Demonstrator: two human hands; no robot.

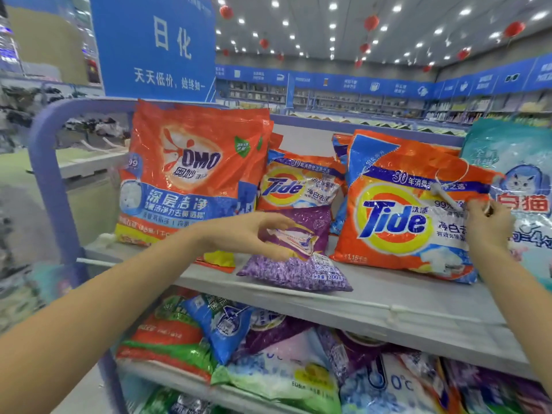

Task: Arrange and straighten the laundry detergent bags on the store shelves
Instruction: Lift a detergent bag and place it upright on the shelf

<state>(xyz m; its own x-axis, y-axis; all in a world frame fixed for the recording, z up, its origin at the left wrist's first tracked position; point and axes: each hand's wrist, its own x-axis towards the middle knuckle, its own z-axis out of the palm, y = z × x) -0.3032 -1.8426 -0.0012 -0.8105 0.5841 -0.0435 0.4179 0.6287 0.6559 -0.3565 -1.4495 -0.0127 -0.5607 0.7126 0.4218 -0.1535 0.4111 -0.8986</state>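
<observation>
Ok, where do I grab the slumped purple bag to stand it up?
Probably pinch the purple bag by its top edge, from above: its full bottom sags toward the shelf edge while the top leans on the small Tide bag.

A small purple bag (pixel 298 264) leans back, tipped, right under the left hand (pixel 248 231). A small Tide bag (pixel 298 183) stands behind it. A big orange OMO bag (pixel 191 174) stands tall, left of that hand. The right hand (pixel 487 225) pinches the edge of the big Tide bag (pixel 397 210). A blue-green cat bag (pixel 513 162) stands behind that hand.
</observation>
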